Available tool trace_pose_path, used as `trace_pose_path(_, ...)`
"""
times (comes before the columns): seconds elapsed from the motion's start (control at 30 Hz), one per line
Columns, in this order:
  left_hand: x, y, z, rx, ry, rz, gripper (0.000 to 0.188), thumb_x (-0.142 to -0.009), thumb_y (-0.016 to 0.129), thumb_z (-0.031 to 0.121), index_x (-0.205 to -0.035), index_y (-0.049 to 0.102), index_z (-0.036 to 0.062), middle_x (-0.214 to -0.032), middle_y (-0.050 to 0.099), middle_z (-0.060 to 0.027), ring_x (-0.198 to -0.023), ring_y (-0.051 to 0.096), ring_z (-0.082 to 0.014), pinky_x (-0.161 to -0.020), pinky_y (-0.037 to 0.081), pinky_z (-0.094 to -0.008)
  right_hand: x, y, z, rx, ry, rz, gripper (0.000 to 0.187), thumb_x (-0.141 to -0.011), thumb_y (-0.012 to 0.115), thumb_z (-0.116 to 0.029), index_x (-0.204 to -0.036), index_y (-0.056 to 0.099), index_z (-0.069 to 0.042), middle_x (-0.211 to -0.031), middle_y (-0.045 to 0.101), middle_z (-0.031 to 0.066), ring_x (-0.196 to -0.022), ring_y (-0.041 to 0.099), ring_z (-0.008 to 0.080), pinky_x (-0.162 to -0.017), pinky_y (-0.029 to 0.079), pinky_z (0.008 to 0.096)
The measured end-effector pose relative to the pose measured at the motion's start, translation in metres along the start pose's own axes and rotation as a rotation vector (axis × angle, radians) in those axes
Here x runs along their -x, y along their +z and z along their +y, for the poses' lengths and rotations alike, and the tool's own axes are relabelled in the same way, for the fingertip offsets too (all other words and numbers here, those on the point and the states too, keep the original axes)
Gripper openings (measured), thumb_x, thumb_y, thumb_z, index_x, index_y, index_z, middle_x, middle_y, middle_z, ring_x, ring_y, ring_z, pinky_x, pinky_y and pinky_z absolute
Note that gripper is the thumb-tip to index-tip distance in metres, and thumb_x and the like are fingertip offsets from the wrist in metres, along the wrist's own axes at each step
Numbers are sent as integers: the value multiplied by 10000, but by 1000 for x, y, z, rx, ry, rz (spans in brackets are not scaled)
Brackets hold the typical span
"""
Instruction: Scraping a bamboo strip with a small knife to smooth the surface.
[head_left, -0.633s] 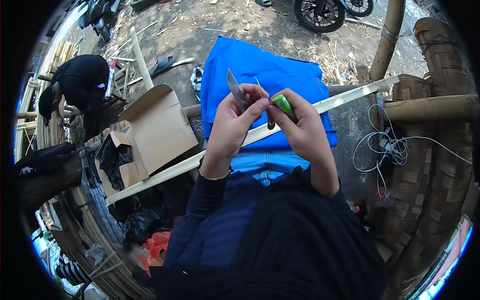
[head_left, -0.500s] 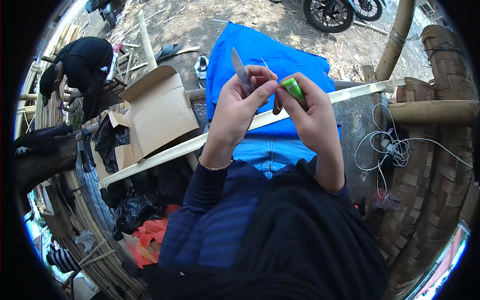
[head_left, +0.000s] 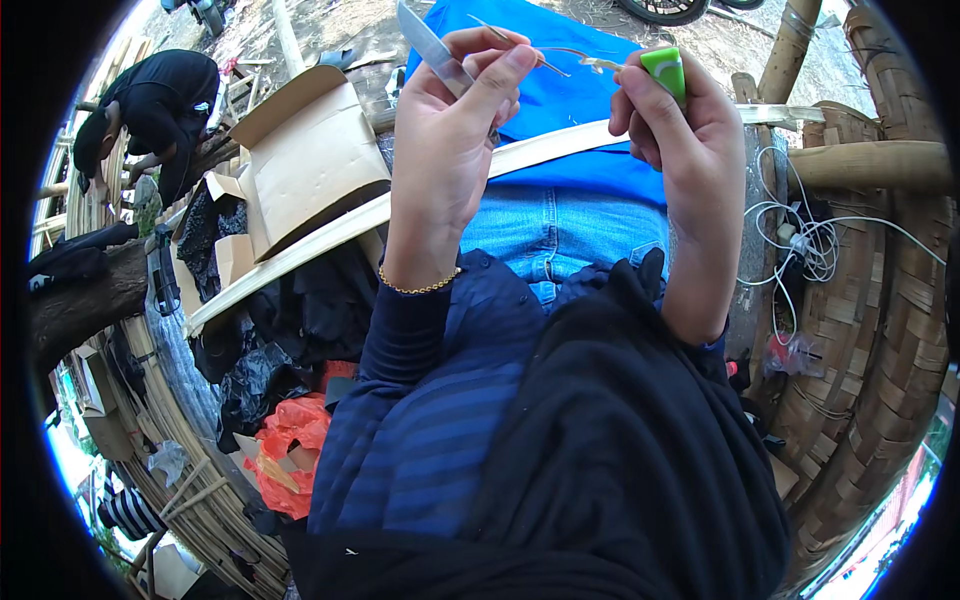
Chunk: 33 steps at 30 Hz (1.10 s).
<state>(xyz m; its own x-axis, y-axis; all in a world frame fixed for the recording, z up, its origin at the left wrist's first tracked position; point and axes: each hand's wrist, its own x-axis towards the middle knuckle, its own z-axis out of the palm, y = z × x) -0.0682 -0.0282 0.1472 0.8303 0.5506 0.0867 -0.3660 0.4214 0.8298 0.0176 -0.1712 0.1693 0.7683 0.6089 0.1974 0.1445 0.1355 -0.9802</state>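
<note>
My left hand (head_left: 450, 130) is closed, holding a knife (head_left: 428, 45) whose bare blade points up and to the left. Its thumb and forefinger also pinch a thin, pale strip (head_left: 555, 51) that stretches toward the other hand. My right hand (head_left: 685, 140) is closed round a small green object (head_left: 664, 74) with a white mark, its kind unclear. The right thumb and fingertips are at a small pale piece (head_left: 600, 65) at the strip's far end. Both hands are raised above a blue cloth (head_left: 560, 115) over my lap.
A long pale bamboo slat (head_left: 300, 260) crosses in front of me. An open cardboard box (head_left: 315, 160) stands at left, above black and red plastic bags (head_left: 292, 440). Coiled white cable (head_left: 810, 245) hangs at right by woven bamboo (head_left: 850, 340). A person (head_left: 160, 110) bends over far left.
Both hands have risen in the picture and drawn apart, with the thin strip now showing between them. The knife and the green object are still held.
</note>
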Motion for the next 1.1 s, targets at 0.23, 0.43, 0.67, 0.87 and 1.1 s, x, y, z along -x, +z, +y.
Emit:
trace_pose_path(0.23, 10, 1, -2, -118, 27, 94, 188, -845, 672, 77, -1004, 632, -15, -791, 576, 0, -604, 424, -18, -591, 365, -192, 9, 0, -3, 17, 4, 58, 147, -904, 578, -162, -884, 619, -22, -648, 593, -1, -519, 424, 17, -461, 316, 189)
trace_pose_path(0.43, 10, -5, -6, -77, 42, 64, 193, -850, 664, 96, -1001, 648, -22, -810, 594, -15, -599, 410, -22, -603, 359, -195, 6, -4, 3, 187, 35, -1, 162, -890, 599, -163, -872, 631, -5, -634, 576, -12, -544, 456, 29, -486, 334, 206)
trace_pose_path(0.67, 7, -6, -7, -3, 22, 12, 190, -836, 698, 119, -981, 658, 3, -867, 668, -62, -608, 421, -12, -555, 332, -173, 3, -4, 6, 227, 159, -204, 192, -861, 654, -200, -849, 674, -10, -605, 560, -24, -544, 469, 21, -480, 329, 199)
trace_pose_path(0.87, 12, 9, -5, 97, -79, -100, 172, -849, 687, 101, -991, 641, 15, -894, 669, -58, -736, 549, -40, -628, 403, -174, 3, -11, 18, -91, 258, -385, 188, -836, 709, -193, -832, 666, -9, -628, 571, -20, -569, 487, 16, -489, 356, 182)
trace_pose_path(1.1, 16, 25, -1, 26, 132, -46, 131, -862, 666, 61, -978, 632, 10, -904, 662, -55, -838, 605, -78, -729, 466, -201, -1, -20, 19, -139, 196, -362, 178, -846, 693, -173, -781, 648, -14, -615, 558, -28, -547, 480, 23, -481, 342, 181)
